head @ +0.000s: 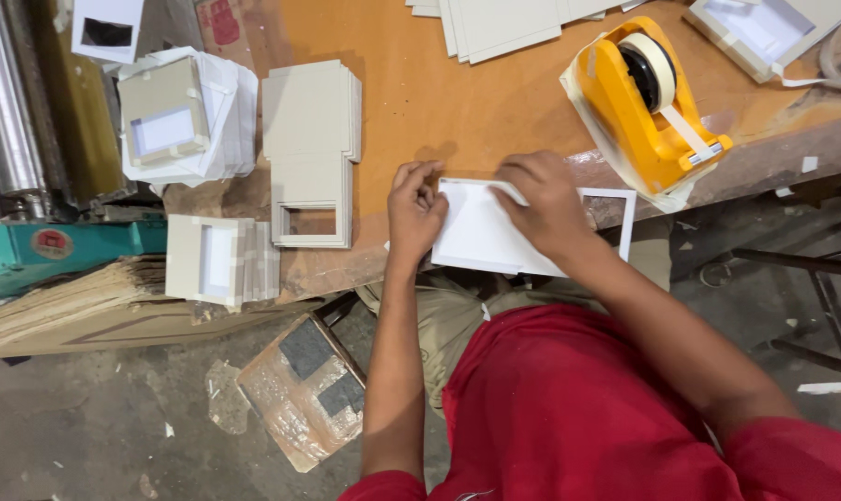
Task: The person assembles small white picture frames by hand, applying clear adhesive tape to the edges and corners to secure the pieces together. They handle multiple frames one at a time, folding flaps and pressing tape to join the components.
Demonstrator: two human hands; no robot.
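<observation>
The left hand (415,210) pinches the left edge of a white card (481,232), fingers curled together on its corner. The right hand (548,206) lies on top of the same card, fingers bent and pressing down near its far edge; whether it nips anything between the fingertips cannot be told. The card lies flat at the near edge of the brown table (457,102), hanging a little over the person's lap. Its right part, with a square window cut through it (613,211), sticks out past the right hand.

Just to the right and farther off stands a yellow tape holder (650,104) with a roll of pale tape, a strip drawn to its front. To the left of the hands a stack of grey boards (310,113) lies on the table, and nearer, touching it, grey frames with a window (312,221). Farther left sit a pile of white sheets topped by a small box (167,116), and more windowed pieces (214,262) at the table's near edge. More boards (499,26) lie at the far side.
</observation>
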